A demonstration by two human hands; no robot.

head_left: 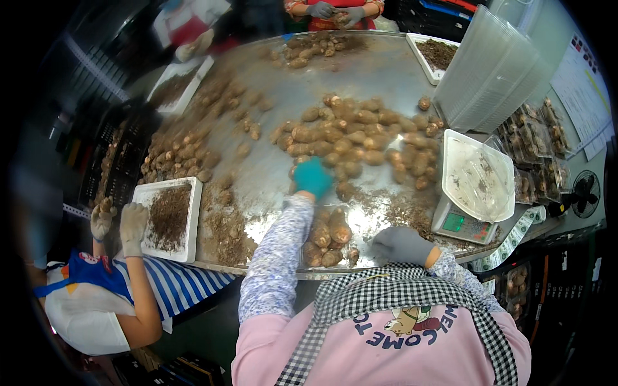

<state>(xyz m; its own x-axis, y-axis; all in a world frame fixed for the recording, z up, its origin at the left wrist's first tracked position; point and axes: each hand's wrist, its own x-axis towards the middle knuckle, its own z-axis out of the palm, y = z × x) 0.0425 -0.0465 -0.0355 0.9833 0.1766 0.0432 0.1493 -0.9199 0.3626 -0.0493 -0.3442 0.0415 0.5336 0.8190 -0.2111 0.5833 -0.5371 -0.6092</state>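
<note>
My left hand [313,178], in a teal glove, reaches to the near edge of a pile of brown taro-like tubers [360,132]. It is smeared by motion, so its fingers and anything in them cannot be made out. Below it, by the table's near edge, several tubers [337,230] lie grouped in what looks like a transparent tray. To the right of that group, my right hand [402,246], in a grey glove, rests low over the table with its fingers curled. Whatever it may hold is hidden.
A scale [467,222] bears a white tray [452,145] at right, before stacked transparent trays [486,71] and packed tubers [534,138]. A label strip [512,241] hangs nearby. White trays of soil [194,219] line the edges. Gloved co-workers [132,228] stand left and far.
</note>
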